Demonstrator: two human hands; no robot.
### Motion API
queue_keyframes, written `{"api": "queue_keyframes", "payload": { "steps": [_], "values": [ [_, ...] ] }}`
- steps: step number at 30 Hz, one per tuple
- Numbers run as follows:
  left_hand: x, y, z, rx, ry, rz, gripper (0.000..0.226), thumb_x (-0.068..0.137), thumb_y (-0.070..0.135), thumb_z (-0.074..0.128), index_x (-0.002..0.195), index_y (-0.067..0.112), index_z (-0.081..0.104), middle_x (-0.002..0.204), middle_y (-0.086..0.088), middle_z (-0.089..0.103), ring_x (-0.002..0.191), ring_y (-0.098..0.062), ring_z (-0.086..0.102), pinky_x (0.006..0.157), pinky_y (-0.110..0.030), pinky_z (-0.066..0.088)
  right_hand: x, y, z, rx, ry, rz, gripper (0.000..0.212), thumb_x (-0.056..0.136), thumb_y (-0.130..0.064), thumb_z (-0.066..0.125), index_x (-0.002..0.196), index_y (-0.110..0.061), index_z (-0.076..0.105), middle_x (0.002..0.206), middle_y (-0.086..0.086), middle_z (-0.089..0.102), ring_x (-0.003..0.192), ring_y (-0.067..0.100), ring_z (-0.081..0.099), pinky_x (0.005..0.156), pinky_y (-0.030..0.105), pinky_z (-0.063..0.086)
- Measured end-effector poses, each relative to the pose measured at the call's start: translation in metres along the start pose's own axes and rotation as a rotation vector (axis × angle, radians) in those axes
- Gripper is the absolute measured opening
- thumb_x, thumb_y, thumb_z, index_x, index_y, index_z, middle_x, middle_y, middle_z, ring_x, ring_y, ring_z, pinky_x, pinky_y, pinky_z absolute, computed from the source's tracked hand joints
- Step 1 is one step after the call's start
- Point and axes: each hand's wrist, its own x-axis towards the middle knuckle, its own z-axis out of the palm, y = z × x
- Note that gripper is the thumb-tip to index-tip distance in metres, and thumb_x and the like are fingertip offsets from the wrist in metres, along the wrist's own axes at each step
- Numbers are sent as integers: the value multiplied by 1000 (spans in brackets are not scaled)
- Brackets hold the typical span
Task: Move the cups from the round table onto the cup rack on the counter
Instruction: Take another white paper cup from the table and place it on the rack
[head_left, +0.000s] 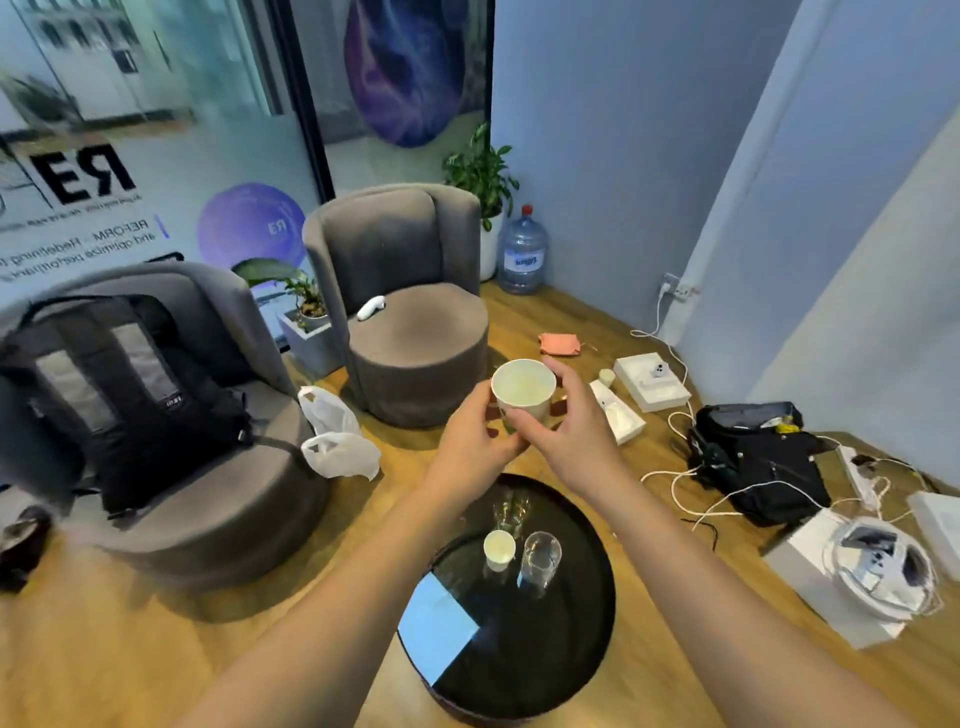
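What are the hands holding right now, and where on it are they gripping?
Both hands, left and right, hold one white paper cup upright above the round table, gripping its lower side wall, the rim free.

Bare forearms, seemingly no sleeves

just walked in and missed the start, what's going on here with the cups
A person is clearing cups off a round black table. Both hands hold one white paper cup in the air above the table's far edge: the left hand grips it from the left, the right hand from the right. Still standing on the table are a smaller white cup, a clear glass beside it, and another clear glass behind them. No counter or cup rack shows in this view.
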Motion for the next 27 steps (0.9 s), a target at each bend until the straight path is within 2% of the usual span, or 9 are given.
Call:
{"api": "queue_keyframes", "payload": {
  "steps": [2, 4, 7, 9, 14, 16, 19, 24, 27],
  "values": [
    [3, 50, -11, 10, -11, 93, 59, 84, 27, 81, 136, 29, 53, 128, 12, 64, 117, -7, 61, 96, -26, 53, -5, -35, -39, 23, 49, -32, 77, 84, -49, 73, 148, -37, 32, 153, -7, 41, 136, 18, 42, 106, 48, 47],
    [3, 97, -16, 17, -26, 152, 58, 87, 30, 79, 138, 30, 51, 126, 18, 62, 116, -4, 60, 89, -15, 50, -10, -64, -76, 50, 111, -68, 77, 85, -47, 73, 150, -34, 33, 152, -4, 42, 137, 19, 42, 106, 48, 48],
    [3, 149, -18, -33, -27, 212, 54, 90, 37, 75, 137, 38, 48, 113, 33, 58, 107, 10, 59, 72, -2, 47, -15, -97, -118, 115, 173, -89, 76, 86, -46, 72, 150, -31, 34, 150, -1, 44, 132, 19, 46, 103, 43, 50],
    [-4, 175, -14, -52, -36, 236, 54, 91, 43, 73, 138, 41, 46, 110, 36, 56, 101, 12, 59, 66, 1, 44, -23, -113, -141, 119, 215, -91, 75, 87, -47, 71, 150, -31, 35, 149, 0, 46, 129, 19, 49, 97, 38, 54],
    [-15, 214, 3, -30, -46, 333, 62, 91, 46, 71, 145, 34, 43, 124, 25, 54, 102, 7, 56, 67, -3, 46, -50, -125, -183, 108, 281, -105, 73, 87, -51, 69, 149, -30, 37, 146, -1, 50, 123, 17, 53, 80, 20, 53],
    [-20, 220, 13, -23, -77, 360, 62, 91, 48, 70, 145, 34, 43, 124, 24, 53, 102, 7, 56, 67, -4, 45, -63, -123, -195, 120, 297, -89, 73, 87, -50, 68, 150, -28, 38, 146, -1, 50, 125, 20, 54, 86, 27, 57],
    [-32, 231, 28, -53, -135, 375, 56, 92, 48, 70, 140, 39, 42, 115, 34, 51, 101, 9, 55, 63, -1, 46, -84, -117, -208, 144, 326, -56, 70, 88, -47, 68, 148, -26, 40, 144, 0, 51, 124, 21, 55, 92, 38, 58],
    [-58, 248, 57, -117, -194, 390, 64, 90, 42, 74, 142, 41, 36, 114, 38, 46, 102, 14, 53, 69, 4, 42, -123, -109, -234, 141, 379, -32, 62, 88, -48, 68, 142, -26, 46, 136, -2, 56, 117, 20, 58, 90, 37, 59],
    [-83, 257, 75, -152, -226, 398, 67, 85, 38, 80, 133, 45, 34, 117, 28, 51, 107, 6, 56, 75, -7, 51, -155, -103, -252, 173, 413, -26, 59, 88, -47, 69, 138, -23, 49, 128, -2, 59, 114, 20, 60, 87, 37, 60]
  ]
}}
